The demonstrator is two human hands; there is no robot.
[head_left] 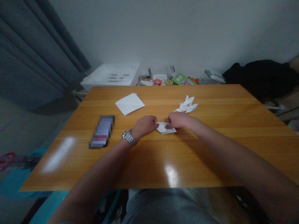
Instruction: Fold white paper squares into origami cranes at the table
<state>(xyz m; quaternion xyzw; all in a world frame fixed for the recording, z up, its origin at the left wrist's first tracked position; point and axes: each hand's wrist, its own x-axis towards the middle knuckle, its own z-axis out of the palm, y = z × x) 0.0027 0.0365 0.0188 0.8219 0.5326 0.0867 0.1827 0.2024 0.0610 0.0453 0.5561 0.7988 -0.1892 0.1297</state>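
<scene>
White, angular folded paper [164, 128] is held against the table near its middle, between both hands. Its left corner is pinched by the left hand [145, 126], its upper right side by the right hand [177, 120], each thumb laid on top; the fingers beneath are hidden. The folding is judged to be partway done, as no finished form is shown. Pointed, bird-like white paper figures [188, 105], seemingly complete, are gathered just beyond the right hand; their number cannot be told. Flat white paper sheets [130, 104] are left unshaped at the far left. The glossy orange-brown wooden table [149, 168] is streaked with reflections, and a dark-edged rectangular phone [102, 132] is laid on it. Behind, a plain grey wall [163, 34] is flanked by a grey fabric curtain [35, 62].
</scene>
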